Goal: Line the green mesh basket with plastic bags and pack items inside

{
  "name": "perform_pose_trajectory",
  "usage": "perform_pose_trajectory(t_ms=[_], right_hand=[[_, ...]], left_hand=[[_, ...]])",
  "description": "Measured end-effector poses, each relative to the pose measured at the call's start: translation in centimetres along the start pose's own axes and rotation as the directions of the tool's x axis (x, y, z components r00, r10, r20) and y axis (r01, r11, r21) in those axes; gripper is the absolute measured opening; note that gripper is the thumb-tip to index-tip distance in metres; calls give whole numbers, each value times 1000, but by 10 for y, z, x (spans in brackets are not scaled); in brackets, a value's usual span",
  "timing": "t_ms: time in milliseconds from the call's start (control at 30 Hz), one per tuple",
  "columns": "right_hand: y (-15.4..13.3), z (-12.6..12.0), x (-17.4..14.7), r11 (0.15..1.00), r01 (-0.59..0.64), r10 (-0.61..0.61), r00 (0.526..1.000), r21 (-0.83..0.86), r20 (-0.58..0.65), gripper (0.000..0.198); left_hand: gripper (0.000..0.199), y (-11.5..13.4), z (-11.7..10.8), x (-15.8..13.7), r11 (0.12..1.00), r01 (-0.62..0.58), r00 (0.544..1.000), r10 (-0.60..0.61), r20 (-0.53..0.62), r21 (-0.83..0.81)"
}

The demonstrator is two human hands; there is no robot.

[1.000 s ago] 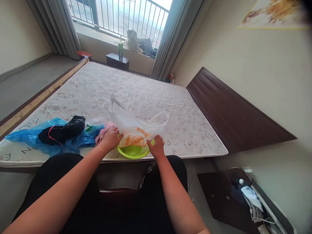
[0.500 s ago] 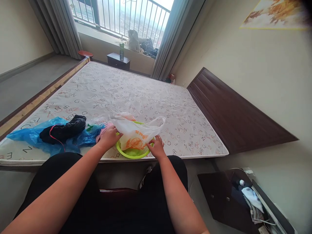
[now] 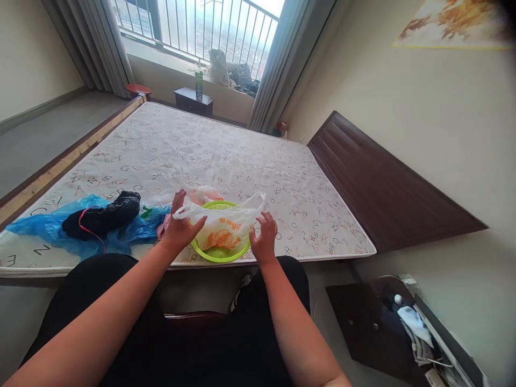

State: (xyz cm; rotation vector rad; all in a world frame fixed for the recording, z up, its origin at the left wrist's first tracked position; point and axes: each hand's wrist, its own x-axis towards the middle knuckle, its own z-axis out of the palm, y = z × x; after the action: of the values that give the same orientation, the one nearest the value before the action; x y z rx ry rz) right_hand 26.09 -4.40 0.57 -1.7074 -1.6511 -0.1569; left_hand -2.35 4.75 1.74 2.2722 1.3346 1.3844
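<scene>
A white plastic bag (image 3: pixel 221 228) with orange print lies spread in a lime-green basket (image 3: pixel 221 259) at the near edge of the mattress. At the bag's left handle, my left hand (image 3: pixel 180 224) has its thumb and fingers apart. My right hand (image 3: pixel 264 236) is beside the basket's right rim, fingers spread near the other handle. Neither hand visibly grips the bag. Behind the basket lies another thin whitish-orange plastic bag (image 3: pixel 205 194). Pink cloth-like material (image 3: pixel 162 228) shows partly behind my left wrist.
Left on the mattress (image 3: pixel 169 140) are blue plastic bags (image 3: pixel 86 239) and a black plastic bag (image 3: pixel 107 215) with a pink string. A dark headboard (image 3: pixel 382 188) stands to the right. The dark nightstand (image 3: pixel 355 317) at lower right holds folded cloth.
Both hands have let go of the bag's near edge. The left has moved up and opened by the handle; the right has shifted slightly right and up, fingers spreading. More of the basket's far rim shows.
</scene>
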Motion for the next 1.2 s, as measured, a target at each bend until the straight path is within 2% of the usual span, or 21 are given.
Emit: perform_pose_trajectory(t_ms=[67, 133, 167, 267, 333, 400, 500, 600, 700, 767, 867, 967, 1100, 1200], right_hand=[[-11, -7, 16, 989, 142, -135, 984, -51, 114, 34], [-18, -9, 38, 970, 231, -203, 940, -75, 275, 41], [-19, -8, 48, 966, 246, -199, 910, -86, 364, 46], [-19, -1, 72, 962, 243, -112, 773, -127, 625, 59], [-18, 2, 78, 950, 270, -73, 679, -155, 731, 57], [-18, 0, 76, 928, 332, -86, 635, -171, 768, 43], [-23, -9, 64, 895, 415, -161, 643, -164, 748, 21], [-29, -18, 49, 888, 446, -234, 651, -114, 722, 19], [-35, -23, 32, 875, 482, -315, 613, -28, 724, 22], [-38, -25, 21, 856, 517, -358, 580, 9, 732, 21], [-41, -28, 7, 829, 558, -398, 534, 44, 746, 21], [-41, -28, -3, 819, 569, -422, 514, 72, 747, 31], [-34, -24, -16, 826, 563, -404, 558, 27, 725, 9], [-24, -18, -26, 845, 534, -358, 618, -40, 700, 13]], left_hand=[[67, 24, -10, 3, 985, -174, 972, 172, -163, -1], [67, 52, -18, 4, 939, -343, 921, 338, -192, 6], [65, 66, -20, 4, 917, -399, 902, 392, -183, -2], [54, 95, -19, 3, 885, -465, 885, 464, -43, -14], [49, 102, -16, 1, 903, -430, 898, 426, 109, 15], [48, 102, -13, -1, 930, -362, 909, 338, 243, 61], [46, 96, -14, -5, 949, -296, 888, 235, 395, 103], [54, 94, -15, -9, 943, -307, 837, 205, 508, 126], [68, 91, -13, -15, 927, -332, 783, 168, 599, 176], [71, 88, -10, -19, 917, -342, 749, 132, 649, 207], [62, 86, -10, -19, 907, -332, 709, 60, 702, 258], [42, 90, -18, -13, 903, -328, 664, 10, 748, 279], [32, 95, -28, -9, 897, -330, 621, -29, 784, 295], [28, 89, -29, -14, 901, -311, 599, -61, 798, 302]])
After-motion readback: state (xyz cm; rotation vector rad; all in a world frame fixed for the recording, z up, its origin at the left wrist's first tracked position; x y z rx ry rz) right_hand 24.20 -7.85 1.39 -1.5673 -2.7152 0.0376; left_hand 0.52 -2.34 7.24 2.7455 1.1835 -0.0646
